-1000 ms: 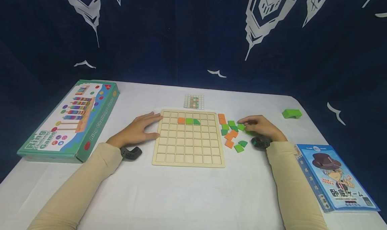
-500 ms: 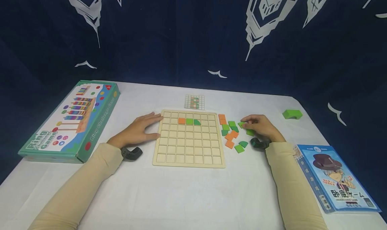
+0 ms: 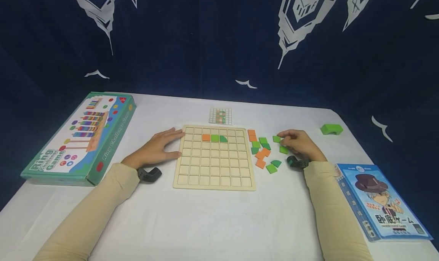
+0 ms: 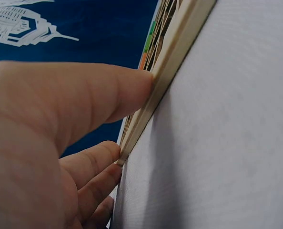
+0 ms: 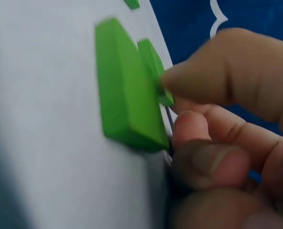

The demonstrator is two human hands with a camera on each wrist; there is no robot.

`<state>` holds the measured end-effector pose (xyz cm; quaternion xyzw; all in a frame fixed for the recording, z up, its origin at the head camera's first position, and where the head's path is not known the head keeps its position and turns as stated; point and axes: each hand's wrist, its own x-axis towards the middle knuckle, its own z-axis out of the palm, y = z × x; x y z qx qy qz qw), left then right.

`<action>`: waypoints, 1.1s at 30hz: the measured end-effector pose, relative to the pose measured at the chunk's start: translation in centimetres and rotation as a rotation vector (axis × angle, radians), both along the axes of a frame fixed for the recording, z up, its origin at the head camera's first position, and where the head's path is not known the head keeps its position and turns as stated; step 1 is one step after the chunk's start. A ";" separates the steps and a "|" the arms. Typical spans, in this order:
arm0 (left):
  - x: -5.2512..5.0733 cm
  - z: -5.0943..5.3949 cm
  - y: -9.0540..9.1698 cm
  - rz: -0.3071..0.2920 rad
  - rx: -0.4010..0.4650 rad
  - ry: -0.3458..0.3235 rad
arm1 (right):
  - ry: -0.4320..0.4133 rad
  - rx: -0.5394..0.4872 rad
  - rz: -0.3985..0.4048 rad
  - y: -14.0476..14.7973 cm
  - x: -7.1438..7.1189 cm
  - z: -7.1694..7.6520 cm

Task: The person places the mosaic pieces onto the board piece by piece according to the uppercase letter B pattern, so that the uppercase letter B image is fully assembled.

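My straight-fingered left hand [image 3: 154, 148] is touching the grid board [image 3: 214, 160]; right of it, my right hand [image 3: 300, 143] is touching a green tile [image 3: 276, 139], grip unclear; orange tiles [image 3: 252, 138] are lying in between.

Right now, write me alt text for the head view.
A person's left hand touches the edge of a wooden grid board with three tiles in a row, while the right hand appears to pinch a green square tile beside loose orange and green tiles. A small patterned card lies beyond the board.
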<state>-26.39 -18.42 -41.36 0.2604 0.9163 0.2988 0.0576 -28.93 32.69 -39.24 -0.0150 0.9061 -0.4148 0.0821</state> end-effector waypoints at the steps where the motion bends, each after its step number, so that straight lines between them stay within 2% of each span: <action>1: 0.0 0.0 0.0 0.000 0.000 0.000 | 0.001 -0.006 0.014 0.1 0.0 0.0; 7: 0.0 0.1 0.0 0.013 -0.005 -0.012 | 0.018 -0.044 0.032 0.4 0.1 0.1; 25: -0.2 -0.3 -0.3 0.016 -0.006 -0.012 | 0.027 -0.024 0.019 -0.1 -0.4 -0.2; 33: -0.2 -0.2 0.1 0.006 -0.003 -0.002 | 0.044 0.007 0.035 -0.5 -0.1 0.6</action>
